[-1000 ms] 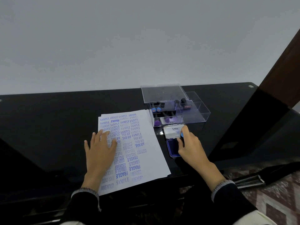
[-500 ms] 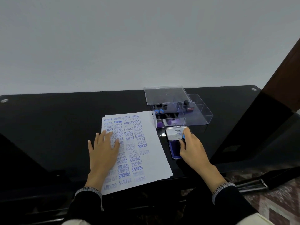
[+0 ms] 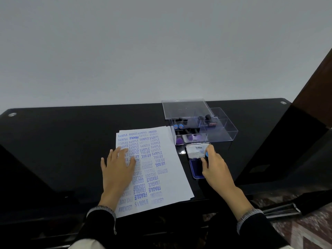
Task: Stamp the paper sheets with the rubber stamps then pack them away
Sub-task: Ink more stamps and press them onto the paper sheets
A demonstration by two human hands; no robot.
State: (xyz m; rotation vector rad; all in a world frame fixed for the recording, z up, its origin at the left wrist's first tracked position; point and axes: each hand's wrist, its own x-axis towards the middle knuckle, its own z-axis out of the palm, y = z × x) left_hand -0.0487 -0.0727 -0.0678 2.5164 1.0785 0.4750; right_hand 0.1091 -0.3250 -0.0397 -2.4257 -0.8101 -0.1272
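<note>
A stack of white paper sheets [image 3: 161, 169] covered with blue stamped words lies on the black table [image 3: 53, 150]. My left hand [image 3: 117, 168] rests flat on the sheets with fingers spread. My right hand [image 3: 216, 168] grips a rubber stamp with a blue knob [image 3: 207, 154] and holds it down on the blue ink pad [image 3: 195, 168], whose lid [image 3: 196, 150] stands open behind it. A clear plastic box [image 3: 228, 129] behind the pad holds several more stamps [image 3: 179, 125].
The box's clear lid [image 3: 185, 108] leans over the box at the back. A dark wooden panel [image 3: 316, 90] rises at the right. The table's front edge runs just below the sheets. A patterned floor [image 3: 309, 229] shows at lower right.
The view has shifted slightly. My right hand stays on the ink pad with the stamp; my left hand stays flat on the sheets.
</note>
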